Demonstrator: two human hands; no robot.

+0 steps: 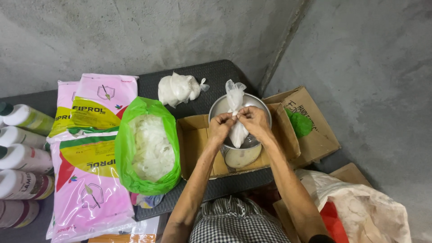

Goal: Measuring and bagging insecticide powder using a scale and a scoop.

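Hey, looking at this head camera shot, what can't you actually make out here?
- Head view: neck of the small clear bag, covered by the left hand and right hand.
- Inside of the metal pot, blocked by bag and hands.
- White bottles, cut off by the left edge.
- Contents of the cardboard box, mostly hidden by the pot.

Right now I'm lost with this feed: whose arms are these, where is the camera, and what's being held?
The one picture comes from a camera worn on a person's head, looking down, so the two bare arms are that person's own. The left hand and right hand together pinch the neck of a small clear bag of white stuff over a steel pot that sits in an open cardboard box. On the dark mat lie a tied white bag, an open green bag of white pieces and pink packets. White bottles lie at the far left.
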